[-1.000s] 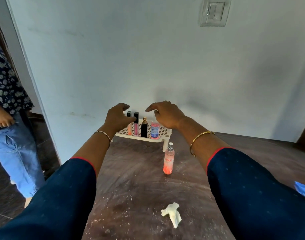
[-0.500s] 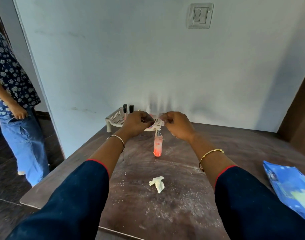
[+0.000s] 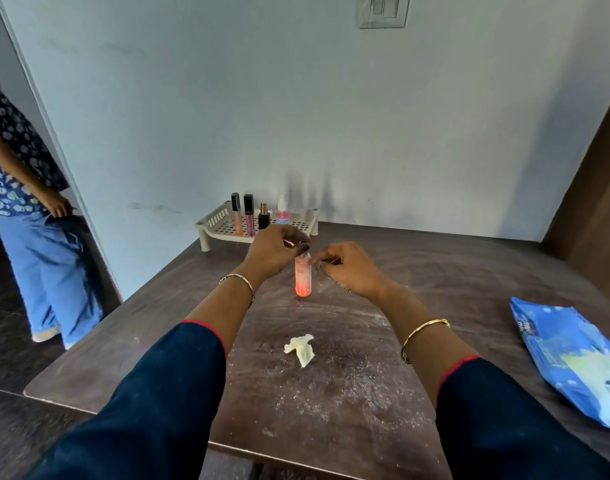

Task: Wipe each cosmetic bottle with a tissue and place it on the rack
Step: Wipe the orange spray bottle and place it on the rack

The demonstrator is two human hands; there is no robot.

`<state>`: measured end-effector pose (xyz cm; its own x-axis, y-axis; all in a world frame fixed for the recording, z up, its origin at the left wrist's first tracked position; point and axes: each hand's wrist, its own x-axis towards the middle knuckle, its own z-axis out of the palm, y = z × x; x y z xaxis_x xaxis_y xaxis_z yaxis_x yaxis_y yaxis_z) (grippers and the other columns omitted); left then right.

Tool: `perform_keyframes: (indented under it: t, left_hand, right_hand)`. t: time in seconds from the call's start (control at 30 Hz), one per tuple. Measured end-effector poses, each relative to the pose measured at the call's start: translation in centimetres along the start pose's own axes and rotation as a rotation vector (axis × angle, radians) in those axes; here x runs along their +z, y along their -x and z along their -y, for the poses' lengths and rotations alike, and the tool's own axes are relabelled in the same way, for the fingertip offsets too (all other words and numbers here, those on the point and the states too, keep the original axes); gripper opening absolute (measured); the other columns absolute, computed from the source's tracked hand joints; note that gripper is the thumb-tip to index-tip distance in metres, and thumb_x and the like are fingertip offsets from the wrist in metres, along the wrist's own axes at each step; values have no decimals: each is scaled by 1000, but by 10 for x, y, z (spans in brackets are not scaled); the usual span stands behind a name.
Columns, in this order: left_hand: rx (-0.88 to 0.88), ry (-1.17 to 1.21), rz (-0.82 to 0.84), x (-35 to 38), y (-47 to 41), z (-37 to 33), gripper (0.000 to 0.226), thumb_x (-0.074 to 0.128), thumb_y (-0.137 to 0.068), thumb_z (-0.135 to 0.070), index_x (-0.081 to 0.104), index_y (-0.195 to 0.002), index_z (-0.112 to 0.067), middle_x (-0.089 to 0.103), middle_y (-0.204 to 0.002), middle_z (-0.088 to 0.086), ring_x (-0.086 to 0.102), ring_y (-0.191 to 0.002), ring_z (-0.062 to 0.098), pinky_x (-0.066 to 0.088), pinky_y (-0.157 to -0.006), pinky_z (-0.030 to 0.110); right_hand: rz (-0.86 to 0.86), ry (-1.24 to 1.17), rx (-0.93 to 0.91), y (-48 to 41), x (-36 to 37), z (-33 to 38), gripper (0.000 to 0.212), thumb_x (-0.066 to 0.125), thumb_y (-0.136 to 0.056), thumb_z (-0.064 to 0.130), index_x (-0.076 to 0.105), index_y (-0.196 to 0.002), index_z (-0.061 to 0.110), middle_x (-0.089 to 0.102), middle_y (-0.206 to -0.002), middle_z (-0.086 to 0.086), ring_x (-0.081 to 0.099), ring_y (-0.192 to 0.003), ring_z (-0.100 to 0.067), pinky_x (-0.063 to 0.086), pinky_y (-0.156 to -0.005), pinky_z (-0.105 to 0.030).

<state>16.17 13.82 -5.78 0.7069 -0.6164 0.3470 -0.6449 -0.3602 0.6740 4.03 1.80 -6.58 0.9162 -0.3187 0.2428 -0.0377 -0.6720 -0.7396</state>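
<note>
A pink-orange spray bottle (image 3: 303, 277) stands upright on the dusty brown table (image 3: 452, 271), in front of the rack. My left hand (image 3: 275, 252) reaches over it from the left, and its fingertips pinch the bottle's cap, which they hide. Just right of the bottle, my right hand (image 3: 348, 268) hovers with its fingers curled in and nothing visible in them. A crumpled white tissue (image 3: 300, 348) lies on the table between my forearms. The cream perforated rack (image 3: 224, 226) sits at the table's back left by the wall and holds several small cosmetic bottles (image 3: 248, 214).
A blue tissue pack (image 3: 566, 358) lies at the table's right edge. A person in blue trousers (image 3: 44, 268) stands on the dark floor left of the table. White powder is scattered over the table's near half. The wall runs right behind the rack.
Both hands have drawn back from the rack toward the spray bottle. My left hand has come down onto the bottle's cap. The view has pulled back and tilted down.
</note>
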Motion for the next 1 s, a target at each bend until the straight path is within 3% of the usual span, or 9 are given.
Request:
perform_keyframes:
  t: [0.07, 0.17, 0.3, 0.43, 0.53, 0.7, 0.83, 0.97, 1.0]
  left_hand:
    - [-10, 17, -27, 0, 2, -1, 12, 74, -80, -14, 74, -92, -17, 72, -92, -3, 63, -80, 7, 52, -84, 26]
    - [-55, 127, -63, -4, 8, -2, 11, 72, -81, -11, 74, -90, -17, 73, -94, 0, 63, -82, 6, 49, -83, 20]
    - [-48, 234, -60, -14, 29, -7, 15, 70, -83, -7, 73, -98, -5, 72, -97, 7, 63, -88, 10, 47, -81, 11]
    - [-72, 288, -13, -24, 54, -1, 15, 70, -83, -10, 73, -99, -8, 71, -94, 1, 61, -82, 0, 45, -77, 4]
    - [-76, 301, 2, -31, 65, 6, 14, 72, -82, -15, 74, -96, -16, 73, -96, -4, 62, -91, 5, 45, -89, 18]
    - [-73, 334, 32, -39, 79, 8, 14, 72, -82, -15, 75, -96, -14, 71, -85, -9, 58, -71, -11, 41, -71, 7]
    - [-66, 371, 72, -38, 85, 8, 11, 73, -81, -14, 74, -92, -13, 73, -87, -4, 60, -72, -8, 45, -68, 6]
    - [-35, 384, 95, -33, 89, 5, 16, 70, -83, -11, 73, -99, -7, 73, -91, 3, 61, -73, -7, 45, -68, 4]
    - [-28, 382, 104, -32, 89, 4, 17, 69, -84, -10, 73, -100, -7, 73, -93, 4, 61, -77, -4, 46, -70, 5]
  right_hand:
    - [132, 23, -15, 11, 1, 3, 17, 66, -87, 12, 73, -101, 8, 72, -100, -3, 65, -87, -11, 49, -81, -19]
    - [325, 160, -17, 29, 11, 2, 27, 76, -79, 22, 72, -103, 10, 72, -96, 0, 66, -83, -9, 52, -78, -20]
    - [397, 185, 3, 53, 25, 4, 35, 80, -74, 15, 69, -107, 13, 64, -88, 12, 58, -75, -3, 45, -70, -10]
    - [345, 241, -5, 71, 34, 5, 30, 76, -76, 11, 72, -106, 14, 71, -91, 4, 64, -81, -11, 54, -81, -24]
    - [305, 293, -32, 80, 40, 7, 25, 71, -80, 11, 73, -105, 14, 73, -95, -1, 65, -83, -14, 55, -82, -29]
    - [211, 386, -84, 86, 47, 4, 20, 63, -85, 8, 71, -103, 14, 69, -99, -1, 58, -84, -14, 45, -73, -18]
    - [-34, 115, -29, 91, 46, 6, 18, 70, -83, 16, 70, -100, 10, 68, -96, -2, 62, -86, -13, 53, -83, -25]
    - [-254, -45, 4, 94, 45, 19, 5, 73, -77, 9, 68, -78, 11, 71, -84, 0, 67, -80, -11, 55, -74, -20]
    - [-299, -58, 15, 94, 45, 22, 11, 72, -76, 6, 64, -71, 12, 69, -79, 0, 66, -77, -12, 55, -70, -21]
